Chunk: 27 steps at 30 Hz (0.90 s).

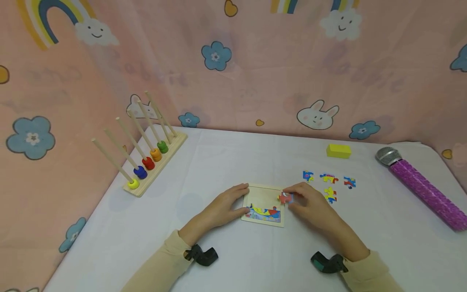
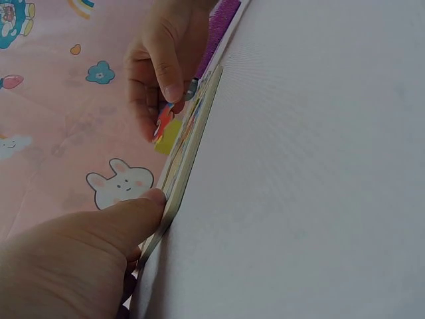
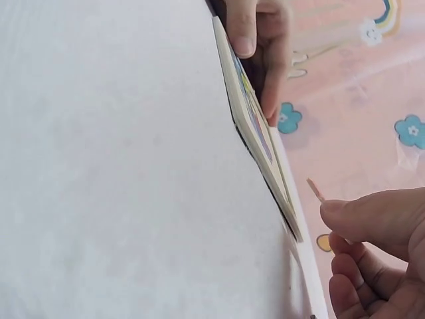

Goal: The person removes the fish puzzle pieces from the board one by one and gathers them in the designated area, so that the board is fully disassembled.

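A wooden puzzle tray lies on the white table, its lower part filled with colourful pieces and its upper part bare wood. My left hand holds the tray's left side, the thumb resting on the frame. Between thumb and fingertips my right hand pinches a red puzzle piece over the tray's right edge. In the right wrist view that piece appears edge-on, raised above the tray. The left hand's fingers are partly hidden in its wrist view.
Several loose puzzle pieces lie right of the tray. Behind them sits a yellow block. A purple microphone lies at the far right. On the left stands a wooden peg stand with coloured rings. A patterned pink cloth hangs behind the table.
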Motion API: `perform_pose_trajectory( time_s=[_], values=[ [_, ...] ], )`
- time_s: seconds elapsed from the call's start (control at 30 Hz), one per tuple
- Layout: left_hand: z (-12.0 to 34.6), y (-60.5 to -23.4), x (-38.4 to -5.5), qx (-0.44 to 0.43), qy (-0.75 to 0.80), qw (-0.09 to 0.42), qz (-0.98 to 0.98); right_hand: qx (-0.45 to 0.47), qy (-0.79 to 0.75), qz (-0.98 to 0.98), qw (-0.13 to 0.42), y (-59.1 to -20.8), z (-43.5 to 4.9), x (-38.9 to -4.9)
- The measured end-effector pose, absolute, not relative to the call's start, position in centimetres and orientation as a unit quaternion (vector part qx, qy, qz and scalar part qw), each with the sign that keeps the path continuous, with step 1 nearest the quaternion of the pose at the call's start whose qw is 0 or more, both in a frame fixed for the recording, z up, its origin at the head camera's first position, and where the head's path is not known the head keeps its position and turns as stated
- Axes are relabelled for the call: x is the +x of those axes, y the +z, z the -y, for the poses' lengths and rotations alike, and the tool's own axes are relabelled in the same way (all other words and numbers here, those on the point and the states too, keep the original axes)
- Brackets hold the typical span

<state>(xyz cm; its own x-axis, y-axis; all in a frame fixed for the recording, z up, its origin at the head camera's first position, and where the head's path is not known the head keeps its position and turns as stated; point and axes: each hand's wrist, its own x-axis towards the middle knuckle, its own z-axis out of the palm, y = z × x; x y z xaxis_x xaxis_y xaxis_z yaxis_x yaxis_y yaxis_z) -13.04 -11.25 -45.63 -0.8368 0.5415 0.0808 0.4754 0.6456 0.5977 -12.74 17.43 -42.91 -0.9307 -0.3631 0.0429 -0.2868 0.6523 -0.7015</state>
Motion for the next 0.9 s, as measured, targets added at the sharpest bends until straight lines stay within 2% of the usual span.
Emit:
perform_pose_trajectory(
  time_s=[0.5, 0.9],
  values=[
    [11.3, -45.8, -13.1, 0.282, 0.310, 0.050, -0.906, -0.132, -0.334, -0.933, 0.028, -41.7, -24.9, -12.6],
    [11.3, -45.8, -13.0, 0.288, 0.307, 0.042, -0.906, -0.088, -0.330, -0.940, 0.015, -42.7, -30.5, -12.3]
  ],
)
